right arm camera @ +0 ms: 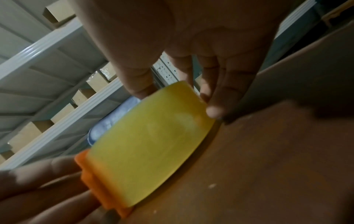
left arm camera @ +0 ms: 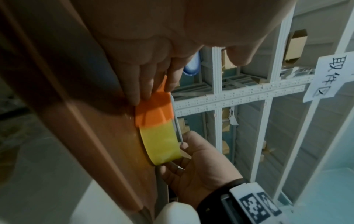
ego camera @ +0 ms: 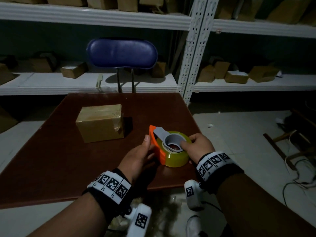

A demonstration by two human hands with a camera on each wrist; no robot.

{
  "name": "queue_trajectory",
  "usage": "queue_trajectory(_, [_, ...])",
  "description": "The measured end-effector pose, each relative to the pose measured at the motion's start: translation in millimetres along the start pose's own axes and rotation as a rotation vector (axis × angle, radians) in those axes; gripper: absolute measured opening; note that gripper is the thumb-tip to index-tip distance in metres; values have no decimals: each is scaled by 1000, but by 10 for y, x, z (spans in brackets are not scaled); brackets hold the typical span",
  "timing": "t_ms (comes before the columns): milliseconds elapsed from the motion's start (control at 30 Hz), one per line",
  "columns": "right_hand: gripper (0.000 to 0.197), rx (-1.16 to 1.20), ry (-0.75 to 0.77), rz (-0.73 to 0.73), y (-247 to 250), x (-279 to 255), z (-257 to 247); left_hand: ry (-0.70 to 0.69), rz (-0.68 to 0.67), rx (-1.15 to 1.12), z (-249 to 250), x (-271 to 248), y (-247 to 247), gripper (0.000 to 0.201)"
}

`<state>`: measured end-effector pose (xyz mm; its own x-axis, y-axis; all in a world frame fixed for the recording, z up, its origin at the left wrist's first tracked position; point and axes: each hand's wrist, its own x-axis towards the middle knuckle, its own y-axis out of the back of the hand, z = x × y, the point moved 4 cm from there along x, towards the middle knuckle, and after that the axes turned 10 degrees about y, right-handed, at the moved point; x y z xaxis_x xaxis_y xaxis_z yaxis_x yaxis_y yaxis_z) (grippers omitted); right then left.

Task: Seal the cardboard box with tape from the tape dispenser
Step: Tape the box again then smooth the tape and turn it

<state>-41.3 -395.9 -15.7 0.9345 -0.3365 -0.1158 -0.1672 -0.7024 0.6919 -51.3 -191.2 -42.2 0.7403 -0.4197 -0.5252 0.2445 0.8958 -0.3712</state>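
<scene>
Tape dispenser (ego camera: 168,147) first: it lies flat on the brown table (ego camera: 59,151) close in front of you, between your two hands, with its yellow roll (ego camera: 177,159) toward your right and the orange blade end (ego camera: 158,149) toward your left. Your left hand (ego camera: 138,158) curls its fingers (left arm camera: 134,84) against the orange part, thumb up along its edge. Your right hand (ego camera: 200,146) pinches the roll, thumb over the grey hub (ego camera: 172,140) and the other fingertips (right arm camera: 214,112) down the roll's outer face. The dispenser's long axis runs from near right to far left, so the grey arm and orange tip already aim at the cardboard box (ego camera: 101,122).

That box sits farther back and to your left, well apart from the dispenser and nearer your left hand. Glossy tape already shows across its top.

Beyond the table stand a blue chair (ego camera: 121,53) and white shelving (ego camera: 95,17) with more boxes. A paper sign (left arm camera: 339,77) on the rack bears handwritten Chinese characters, apparently 取件口.
</scene>
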Motion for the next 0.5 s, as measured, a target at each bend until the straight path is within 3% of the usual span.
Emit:
queue_trajectory(233, [33, 26, -91, 2, 197, -32, 228, -9, -100, 15, -64, 94, -278, 79])
queue_trajectory(367, [33, 4, -85, 61, 329, -24, 337, -16, -148, 65, -107, 118, -516, 34])
queue_trajectory(500, [34, 22, -80, 111, 410, -3, 428, -66, -144, 83, -110, 122, -622, 37])
